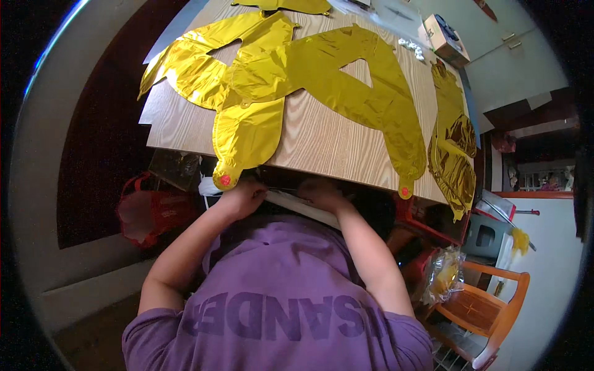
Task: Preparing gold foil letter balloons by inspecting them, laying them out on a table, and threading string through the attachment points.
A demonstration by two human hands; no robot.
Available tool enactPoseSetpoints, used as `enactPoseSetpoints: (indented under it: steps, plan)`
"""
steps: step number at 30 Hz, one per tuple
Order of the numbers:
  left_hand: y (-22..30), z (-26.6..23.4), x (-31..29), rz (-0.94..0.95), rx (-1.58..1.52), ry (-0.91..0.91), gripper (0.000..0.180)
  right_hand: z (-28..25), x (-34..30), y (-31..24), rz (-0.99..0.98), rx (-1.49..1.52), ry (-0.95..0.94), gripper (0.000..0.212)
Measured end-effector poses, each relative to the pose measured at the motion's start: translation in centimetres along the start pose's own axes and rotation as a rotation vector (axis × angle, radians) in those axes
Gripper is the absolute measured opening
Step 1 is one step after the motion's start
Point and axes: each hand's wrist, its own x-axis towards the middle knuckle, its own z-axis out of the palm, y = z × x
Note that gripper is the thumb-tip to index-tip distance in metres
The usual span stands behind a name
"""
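Table (322, 139) of pale wood grain spreads out beyond the fingers, its near edge running just above both hands. Across it lie flat gold foil balloons (272, 74), letter-shaped and uninflated, overlapping one another; one tail with a red dot hangs over the edge just above and to the left of the left fingers, another with a red dot hangs over the edge up and to the right of the right fingers. A further crumpled gold balloon (455, 148) drapes off the table's right side, well apart from the hands. The purple shirt (278, 297) fills the space below the hands, both bare forearms rising out of it. A wooden chair (489, 309) stands low and far right of the right fingers, with a clear bag of yellow things (444, 275) just beside it. A red bag (148, 213) sits left of the left fingers, near the table's underside. A cardboard box (445, 38) rests at the table's far corner. The long pale strip (303, 207) runs slantwise between the two hands, just under the table edge. The left hand (244, 198) curls closed around the strip's upper end. The right hand (322, 193) rests on the strip with fingers bent down; whether it grips it I cannot tell
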Motion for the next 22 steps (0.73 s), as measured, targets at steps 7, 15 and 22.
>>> enactPoseSetpoints:
  steps: [7,15,22]
  plan:
    - [2.1,-0.1,-0.6,0.119,-0.051,0.222,0.025,-0.9,-1.3,-0.5,-0.035,-0.066,0.151,0.021]
    - [9.8,-3.0,-2.3,0.557,-0.142,0.100,0.007,0.2,-11.7,-8.1,-0.461,0.269,0.396,0.009]
    - [15.5,-8.9,-3.6,0.808,-0.249,0.058,0.017,-1.1,-15.1,-11.4,-0.552,1.076,-0.151,0.077]
